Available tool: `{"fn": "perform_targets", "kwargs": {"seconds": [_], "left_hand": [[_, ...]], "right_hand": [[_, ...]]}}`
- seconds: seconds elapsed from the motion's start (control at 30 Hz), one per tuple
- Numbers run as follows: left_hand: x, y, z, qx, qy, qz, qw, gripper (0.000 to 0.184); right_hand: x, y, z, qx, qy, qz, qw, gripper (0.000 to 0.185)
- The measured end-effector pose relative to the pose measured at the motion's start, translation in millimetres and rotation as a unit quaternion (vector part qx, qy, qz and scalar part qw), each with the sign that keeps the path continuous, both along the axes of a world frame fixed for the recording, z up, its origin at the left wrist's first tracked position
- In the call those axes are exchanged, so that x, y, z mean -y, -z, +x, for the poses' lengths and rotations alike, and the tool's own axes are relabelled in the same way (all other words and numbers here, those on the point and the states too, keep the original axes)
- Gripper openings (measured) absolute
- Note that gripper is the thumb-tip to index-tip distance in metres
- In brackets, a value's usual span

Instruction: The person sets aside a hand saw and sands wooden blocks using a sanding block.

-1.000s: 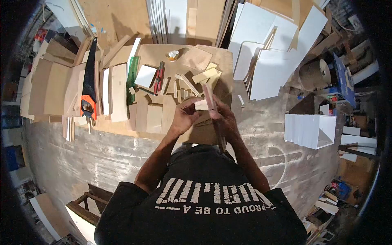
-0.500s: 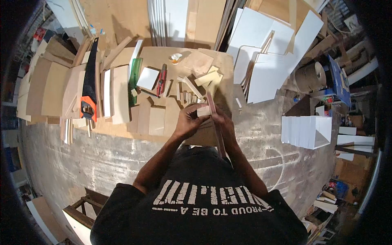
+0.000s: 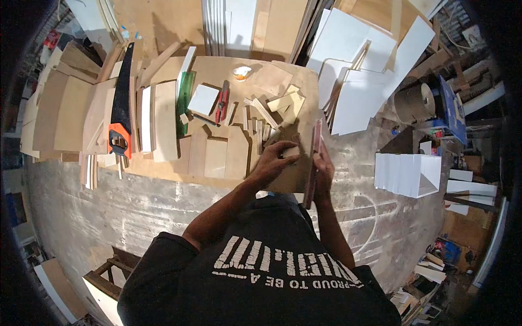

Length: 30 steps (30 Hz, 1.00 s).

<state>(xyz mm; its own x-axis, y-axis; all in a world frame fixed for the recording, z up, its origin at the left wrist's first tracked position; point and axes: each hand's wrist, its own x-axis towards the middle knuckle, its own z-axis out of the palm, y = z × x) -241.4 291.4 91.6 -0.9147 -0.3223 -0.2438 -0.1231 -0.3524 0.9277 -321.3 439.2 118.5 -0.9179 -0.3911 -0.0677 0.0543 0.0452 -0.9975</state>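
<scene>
My left hand (image 3: 273,163) pinches a small pale wood block (image 3: 291,152) over the front right part of the wooden work board (image 3: 217,70). To its right, my right hand (image 3: 323,165) grips a long, narrow reddish-brown strip (image 3: 312,168), held on edge near the board's right side. The block and the strip are apart. Just beyond my left hand lie several short wood sticks (image 3: 263,112) and pale yellowish pieces (image 3: 293,103). A red and black tool (image 3: 222,102) lies beside a white square piece (image 3: 204,100).
At the left, an orange-handled saw (image 3: 120,108) lies on wood boards (image 3: 73,114). A green piece (image 3: 185,98) lies near flat wood pieces (image 3: 216,157). White panels (image 3: 359,98) lean at the back right; a white box-like piece (image 3: 408,173) stands on the floor (image 3: 359,201).
The strip has moved right with my right hand, away from the block. My left hand has also shifted right, still holding the block.
</scene>
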Motion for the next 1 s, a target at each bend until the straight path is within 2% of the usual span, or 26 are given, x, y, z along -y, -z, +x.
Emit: {"fn": "perform_targets", "kwargs": {"seconds": [0.03, 0.17, 0.23, 0.3, 0.37, 0.43, 0.47, 0.53, 0.57, 0.6, 0.63, 0.7, 0.73, 0.77, 0.83, 0.9, 0.93, 0.97, 1.0], "left_hand": [[-5, 1, -4, -0.009, -0.002, -0.030, 1.000, 0.043], [-28, -8, -8, -0.029, 0.036, 0.094, 0.995, 0.040], [-43, -19, -5, -0.023, 0.065, 0.185, 0.980, 0.038], [-56, -33, -3, 0.034, 0.044, 0.261, 0.964, 0.036], [-60, -45, -7, 0.079, 0.019, 0.320, 0.944, 0.036], [-69, -36, -4, 0.039, 0.028, 0.376, 0.926, 0.035], [-77, -29, -3, 0.017, 0.032, 0.404, 0.914, 0.034], [-94, -12, 5, -0.005, 0.076, 0.375, 0.924, 0.032], [-97, -9, 9, -0.017, 0.100, 0.353, 0.930, 0.031], [-98, -47, 14, -0.015, 0.096, 0.303, 0.948, 0.031], [-94, -54, 20, 0.015, 0.093, 0.227, 0.969, 0.032], [-85, -43, 38, -0.026, 0.005, 0.311, 0.950, 0.036], [-77, -27, 54, 0.002, -0.054, 0.301, 0.952, 0.039], [-65, -28, 70, 0.018, -0.084, 0.362, 0.928, 0.038], [-44, 7, 111, -0.004, -0.151, 0.351, 0.924, 0.040], [-38, 0, 147, -0.002, -0.249, 0.283, 0.926, 0.036], [-37, -1, 161, -0.003, -0.297, 0.250, 0.922, 0.033], [-36, 1, 171, 0.024, -0.330, 0.170, 0.928, 0.025], [-33, 0, 180, 0.068, -0.335, 0.150, 0.928, 0.024]], "right_hand": [[3, 0, 7, -0.002, 0.004, 0.005, 1.000, 0.062], [11, -23, 18, 0.042, 0.033, -0.072, 0.996, 0.063], [2, -12, 8, -0.012, 0.072, 0.000, 0.997, 0.065], [-8, -1, -4, -0.041, 0.114, 0.059, 0.991, 0.066], [-20, 10, -2, -0.208, 0.050, 0.106, 0.971, 0.063], [-41, 10, 5, -0.336, -0.014, 0.171, 0.926, 0.060], [-51, 17, -5, -0.377, -0.002, 0.205, 0.903, 0.057], [-65, 21, -31, -0.175, -0.005, 0.161, 0.971, 0.057], [-78, 38, -53, -0.085, -0.014, 0.094, 0.992, 0.057], [-92, 55, -74, 0.006, -0.012, 0.027, 1.000, 0.057], [-103, 67, -88, 0.101, -0.081, -0.076, 0.989, 0.050], [-126, 91, -116, 0.328, -0.182, -0.230, 0.898, 0.052], [-131, 80, -108, 0.350, -0.204, -0.196, 0.893, 0.049], [-128, 66, -98, 0.369, -0.224, -0.163, 0.887, 0.046], [-112, 54, -70, 0.413, -0.202, -0.149, 0.875, 0.046], [-107, 101, -60, 0.336, -0.303, 0.054, 0.890, 0.038], [-96, 92, -48, 0.311, -0.309, 0.040, 0.898, 0.042], [-85, 83, -34, 0.286, -0.314, 0.026, 0.905, 0.047], [-68, 77, -28, 0.198, -0.348, 0.074, 0.913, 0.050]]}}
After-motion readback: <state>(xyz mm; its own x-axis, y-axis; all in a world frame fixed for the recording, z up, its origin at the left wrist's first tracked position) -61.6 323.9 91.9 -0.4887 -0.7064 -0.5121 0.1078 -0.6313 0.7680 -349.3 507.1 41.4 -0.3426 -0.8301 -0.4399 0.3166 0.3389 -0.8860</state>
